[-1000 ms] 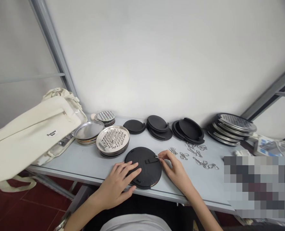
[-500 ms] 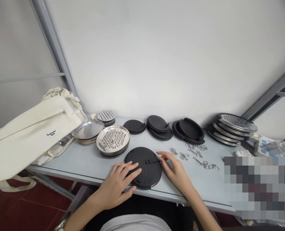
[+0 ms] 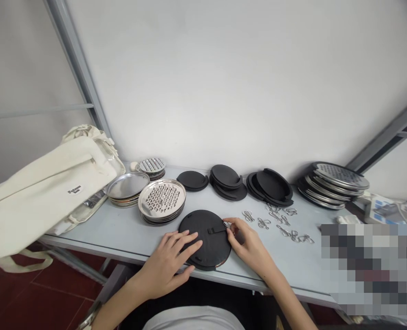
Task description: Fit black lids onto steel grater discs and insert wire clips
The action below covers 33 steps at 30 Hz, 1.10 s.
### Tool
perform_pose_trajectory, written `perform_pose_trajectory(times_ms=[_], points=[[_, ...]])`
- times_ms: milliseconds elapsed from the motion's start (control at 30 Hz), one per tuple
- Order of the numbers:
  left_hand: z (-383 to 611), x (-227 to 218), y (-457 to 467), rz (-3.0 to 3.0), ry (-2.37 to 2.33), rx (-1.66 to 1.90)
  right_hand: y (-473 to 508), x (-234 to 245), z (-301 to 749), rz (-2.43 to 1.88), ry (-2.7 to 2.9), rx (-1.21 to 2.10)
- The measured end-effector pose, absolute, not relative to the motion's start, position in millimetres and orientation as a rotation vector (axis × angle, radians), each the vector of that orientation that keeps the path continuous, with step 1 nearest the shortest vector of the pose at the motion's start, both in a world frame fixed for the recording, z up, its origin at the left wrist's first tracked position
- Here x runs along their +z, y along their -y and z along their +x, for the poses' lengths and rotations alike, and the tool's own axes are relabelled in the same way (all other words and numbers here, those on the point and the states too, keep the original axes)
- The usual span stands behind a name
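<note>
A round black plastic disc [image 3: 208, 250] lies flat near the table's front edge, a short raised tab on its face. Across its left side rest the spread fingers of my left hand [image 3: 170, 259]. At the disc's upper right rim, my right hand [image 3: 246, 243] pinches a small metal wire clip [image 3: 227, 224] between thumb and forefinger; the fingertips partly cover it. Several similar loose wire clips [image 3: 263, 223] are scattered to the right of that hand. Just behind the disc, at the left, stands a stack of round metal grater plates [image 3: 162, 199].
Plain metal discs [image 3: 127, 185] and small grater plates [image 3: 151, 166] are stacked at the left, beside a cream bag [image 3: 48, 192]. Along the wall sit black round holders [image 3: 225, 176] and a tilted stack of graters [image 3: 341, 176]. A box [image 3: 387, 211] stands far right.
My right fingertips have shifted slightly at the disc's rim, with the wire clip still pinched. My left hand stays in place on the disc.
</note>
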<state>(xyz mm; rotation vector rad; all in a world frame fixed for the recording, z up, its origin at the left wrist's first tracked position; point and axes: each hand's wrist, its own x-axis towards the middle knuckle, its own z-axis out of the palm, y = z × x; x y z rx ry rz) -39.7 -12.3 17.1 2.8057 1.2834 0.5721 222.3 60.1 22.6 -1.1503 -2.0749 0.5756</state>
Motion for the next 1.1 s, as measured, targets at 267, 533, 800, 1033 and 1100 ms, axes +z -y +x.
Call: perform_pose_trajectory(times_ms=[267, 533, 800, 1033, 1100], points=[[-39.4, 16.4, 11.5, 2.819, -1.281, 0.589, -60.8, 23.7, 222.9, -1.178, 2.061, 0.594], [-39.6, 17.3, 12.0, 2.814, -1.288, 0.570, -61.0, 25.3, 224.2, -1.173, 2.049, 0.669], [-39.6, 16.6, 11.8, 2.829, -1.291, 0.594, -60.4, 25.1, 224.7, -1.162, 2.038, 0.686], [-39.4, 17.1, 12.0, 2.817, -1.284, 0.575, -61.3, 22.3, 224.8, -1.178, 2.041, 0.709], [-39.2, 17.1, 12.0, 2.807, -1.286, 0.566, -61.6, 21.6, 224.7, -1.177, 2.043, 0.715]])
